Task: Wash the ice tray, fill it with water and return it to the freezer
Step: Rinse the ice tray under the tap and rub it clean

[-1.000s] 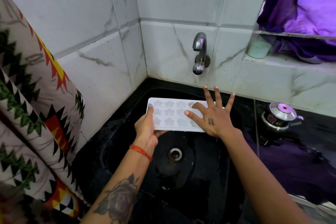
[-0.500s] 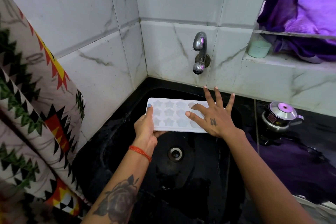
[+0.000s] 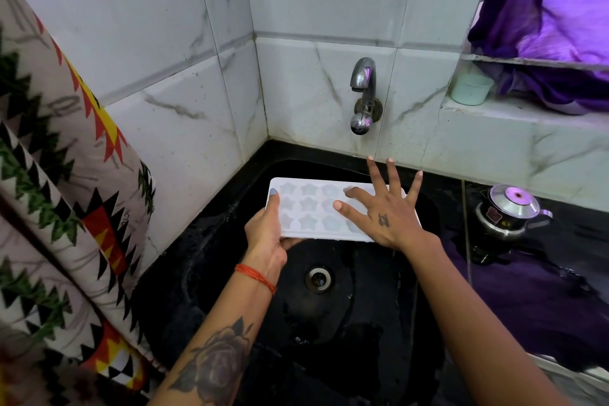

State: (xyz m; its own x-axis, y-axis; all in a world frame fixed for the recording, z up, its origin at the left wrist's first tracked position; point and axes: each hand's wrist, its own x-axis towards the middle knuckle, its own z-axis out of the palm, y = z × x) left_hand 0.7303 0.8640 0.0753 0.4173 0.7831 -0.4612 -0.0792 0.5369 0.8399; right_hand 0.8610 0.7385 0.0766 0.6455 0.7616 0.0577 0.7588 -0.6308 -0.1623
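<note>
Nothing much has moved: left hand (image 3: pixel 268 234) grips ice tray (image 3: pixel 311 208), right hand (image 3: pixel 384 212) apparently pressing it, fingers splayed.

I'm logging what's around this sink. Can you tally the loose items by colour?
White: 1, ice tray
Pale green: 1, cup
Silver and black: 1, kettle
Purple: 1, cloth
Total: 4

The left hand (image 3: pixel 268 236) grips the left end of the tray (image 3: pixel 306 208), thumb on top along the edge, fingers curled underneath. A red thread circles that wrist, and a rose tattoo marks the forearm. The right hand (image 3: pixel 384 212) lies flat on the tray's right half, palm down, fingers straight and spread wide.
</note>
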